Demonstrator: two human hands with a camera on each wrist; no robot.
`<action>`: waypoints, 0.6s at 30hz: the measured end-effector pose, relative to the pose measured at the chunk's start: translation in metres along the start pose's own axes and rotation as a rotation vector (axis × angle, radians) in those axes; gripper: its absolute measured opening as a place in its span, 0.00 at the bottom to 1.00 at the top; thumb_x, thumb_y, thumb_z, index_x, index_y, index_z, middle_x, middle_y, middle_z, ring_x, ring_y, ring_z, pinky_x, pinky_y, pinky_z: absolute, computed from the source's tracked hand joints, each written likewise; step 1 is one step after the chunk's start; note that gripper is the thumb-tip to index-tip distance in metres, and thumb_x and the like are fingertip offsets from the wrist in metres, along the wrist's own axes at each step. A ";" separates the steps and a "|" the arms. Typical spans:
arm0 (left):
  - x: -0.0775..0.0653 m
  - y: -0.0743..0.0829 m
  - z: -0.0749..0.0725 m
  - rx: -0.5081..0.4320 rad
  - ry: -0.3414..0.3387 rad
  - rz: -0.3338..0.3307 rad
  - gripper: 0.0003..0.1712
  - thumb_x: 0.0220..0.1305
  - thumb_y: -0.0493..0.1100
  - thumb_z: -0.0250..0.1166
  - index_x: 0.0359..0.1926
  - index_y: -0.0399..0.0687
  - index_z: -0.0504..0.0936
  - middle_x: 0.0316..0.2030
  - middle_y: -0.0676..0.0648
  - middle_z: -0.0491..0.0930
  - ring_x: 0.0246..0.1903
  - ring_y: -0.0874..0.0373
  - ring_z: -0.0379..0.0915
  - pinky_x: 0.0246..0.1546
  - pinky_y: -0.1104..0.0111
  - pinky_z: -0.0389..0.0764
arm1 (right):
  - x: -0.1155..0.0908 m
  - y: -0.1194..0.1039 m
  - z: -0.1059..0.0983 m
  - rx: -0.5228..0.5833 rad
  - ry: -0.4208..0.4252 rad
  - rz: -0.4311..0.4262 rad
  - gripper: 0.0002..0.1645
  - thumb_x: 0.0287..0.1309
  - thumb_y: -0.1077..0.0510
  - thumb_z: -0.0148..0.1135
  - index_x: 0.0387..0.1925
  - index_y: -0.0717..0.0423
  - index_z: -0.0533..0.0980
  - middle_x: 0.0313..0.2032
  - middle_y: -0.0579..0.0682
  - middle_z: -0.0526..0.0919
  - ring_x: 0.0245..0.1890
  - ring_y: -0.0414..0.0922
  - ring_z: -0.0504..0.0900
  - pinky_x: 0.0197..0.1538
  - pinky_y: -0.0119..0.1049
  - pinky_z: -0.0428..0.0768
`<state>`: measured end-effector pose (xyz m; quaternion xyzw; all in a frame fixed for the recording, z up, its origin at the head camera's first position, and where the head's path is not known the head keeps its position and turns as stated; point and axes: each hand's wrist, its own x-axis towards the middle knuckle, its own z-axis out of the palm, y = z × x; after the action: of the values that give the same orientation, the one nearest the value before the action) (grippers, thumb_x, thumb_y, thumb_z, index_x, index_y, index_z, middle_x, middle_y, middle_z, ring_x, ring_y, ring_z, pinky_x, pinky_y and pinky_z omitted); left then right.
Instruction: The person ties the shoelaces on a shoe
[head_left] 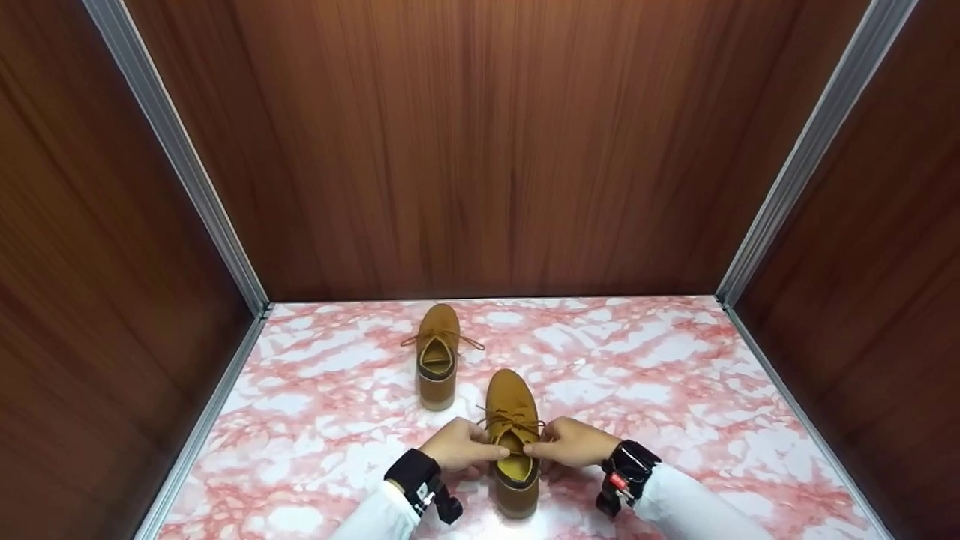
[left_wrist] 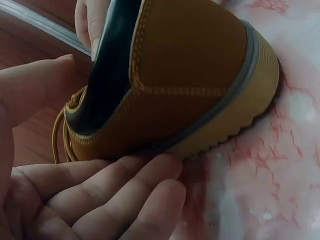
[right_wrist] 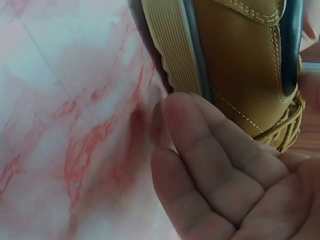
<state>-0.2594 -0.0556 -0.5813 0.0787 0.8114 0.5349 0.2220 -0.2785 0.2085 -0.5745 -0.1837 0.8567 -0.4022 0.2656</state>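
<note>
A tan lace-up shoe (head_left: 516, 491) points away from me, and both hands hold it by its sides. My left hand (head_left: 463, 445) is on its left side, thumb over the collar at the opening; in the left wrist view its fingers (left_wrist: 145, 195) lie along the lower side by the sole. On the other side, my right hand (head_left: 576, 442) mirrors this, with its thumb at the opening and fingers (right_wrist: 187, 130) against the outer side. The laces (head_left: 510, 420) cross the front between the hands. The right thumb is mostly hidden in its wrist view.
A matching tan shoe (head_left: 436, 390) stands farther back and to the left, toe away, its lace ends spread sideways. Both are on a red-and-white marbled surface (head_left: 660, 420). Wood-grain panels (head_left: 480, 150) with metal corner strips (head_left: 795, 165) enclose the back and both sides.
</note>
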 end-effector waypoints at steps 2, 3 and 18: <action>0.002 0.003 0.000 0.037 0.009 0.042 0.17 0.58 0.51 0.79 0.39 0.43 0.89 0.28 0.47 0.89 0.22 0.59 0.81 0.31 0.61 0.89 | 0.000 -0.001 0.001 0.031 0.001 0.007 0.26 0.66 0.41 0.68 0.36 0.63 0.80 0.31 0.60 0.90 0.30 0.56 0.90 0.35 0.48 0.89; 0.003 0.005 0.000 0.050 0.013 0.062 0.16 0.58 0.49 0.78 0.39 0.42 0.89 0.28 0.48 0.88 0.21 0.60 0.81 0.30 0.63 0.88 | 0.000 -0.001 0.002 0.052 0.005 0.011 0.25 0.65 0.42 0.69 0.37 0.62 0.79 0.32 0.59 0.90 0.31 0.56 0.91 0.37 0.50 0.89; 0.032 0.025 0.003 0.155 0.187 0.169 0.29 0.58 0.45 0.71 0.59 0.36 0.81 0.48 0.40 0.87 0.47 0.52 0.83 0.52 0.57 0.85 | 0.023 -0.014 0.006 0.044 0.342 0.088 0.34 0.57 0.53 0.68 0.60 0.71 0.75 0.40 0.57 0.87 0.38 0.47 0.84 0.41 0.40 0.85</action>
<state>-0.2893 -0.0304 -0.5683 0.1133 0.8579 0.4925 0.0929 -0.2917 0.1842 -0.5733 -0.0692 0.8874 -0.4345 0.1373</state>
